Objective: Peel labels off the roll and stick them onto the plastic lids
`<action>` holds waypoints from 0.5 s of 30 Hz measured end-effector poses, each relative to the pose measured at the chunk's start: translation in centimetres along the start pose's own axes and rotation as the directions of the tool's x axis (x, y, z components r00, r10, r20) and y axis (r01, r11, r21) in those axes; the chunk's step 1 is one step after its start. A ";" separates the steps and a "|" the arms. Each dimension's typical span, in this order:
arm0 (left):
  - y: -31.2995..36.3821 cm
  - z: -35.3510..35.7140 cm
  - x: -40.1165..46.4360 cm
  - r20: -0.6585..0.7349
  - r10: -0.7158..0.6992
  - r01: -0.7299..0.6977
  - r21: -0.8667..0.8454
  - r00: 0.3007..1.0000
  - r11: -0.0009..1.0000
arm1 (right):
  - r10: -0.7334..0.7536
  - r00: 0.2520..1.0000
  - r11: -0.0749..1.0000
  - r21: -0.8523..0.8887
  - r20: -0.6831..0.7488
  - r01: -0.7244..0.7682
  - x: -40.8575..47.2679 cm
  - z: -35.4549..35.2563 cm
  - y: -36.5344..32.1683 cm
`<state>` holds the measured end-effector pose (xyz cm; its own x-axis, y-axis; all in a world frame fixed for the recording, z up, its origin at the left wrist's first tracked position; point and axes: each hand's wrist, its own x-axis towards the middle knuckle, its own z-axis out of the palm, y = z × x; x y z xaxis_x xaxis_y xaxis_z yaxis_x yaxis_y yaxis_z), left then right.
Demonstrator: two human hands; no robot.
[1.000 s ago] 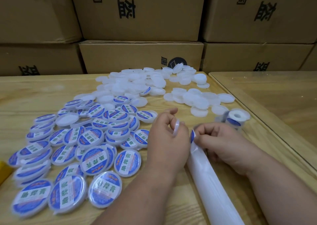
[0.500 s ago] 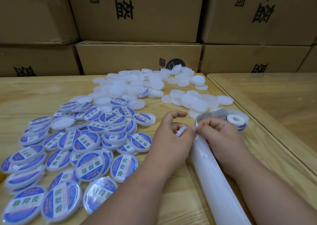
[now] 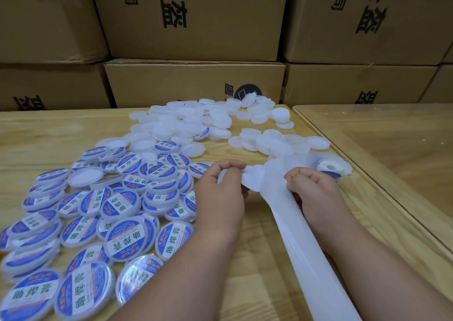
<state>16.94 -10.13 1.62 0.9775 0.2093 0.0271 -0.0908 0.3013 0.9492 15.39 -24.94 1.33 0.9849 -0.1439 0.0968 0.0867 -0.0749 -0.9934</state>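
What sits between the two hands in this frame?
In the head view, the white backing strip runs up between the left hand and right hand, with a round white piece pinched by the left hand.

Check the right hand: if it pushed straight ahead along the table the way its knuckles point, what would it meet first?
Probably the label roll, lying just beyond the right hand that grips the backing strip. The unlabelled lids lie farther on; depth is hard to judge.
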 end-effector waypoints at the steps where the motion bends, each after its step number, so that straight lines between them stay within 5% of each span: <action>1: 0.0 0.0 0.1 -0.024 0.000 0.000 -0.022 1.000 1.000 | -0.004 1.000 1.000 -0.005 0.003 0.004 0.0 0.0 0.0; 15: -0.1 0.1 0.3 -0.138 -0.016 -0.002 -0.132 0.990 0.991 | -0.064 0.998 0.980 -0.188 -0.005 0.062 0.0 0.4 -0.3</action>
<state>17.25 -10.18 1.58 0.9433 0.3303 -0.0320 -0.1170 0.4213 0.8993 15.47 -24.50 1.57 0.9764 -0.1440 0.1609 0.1181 -0.2679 -0.9562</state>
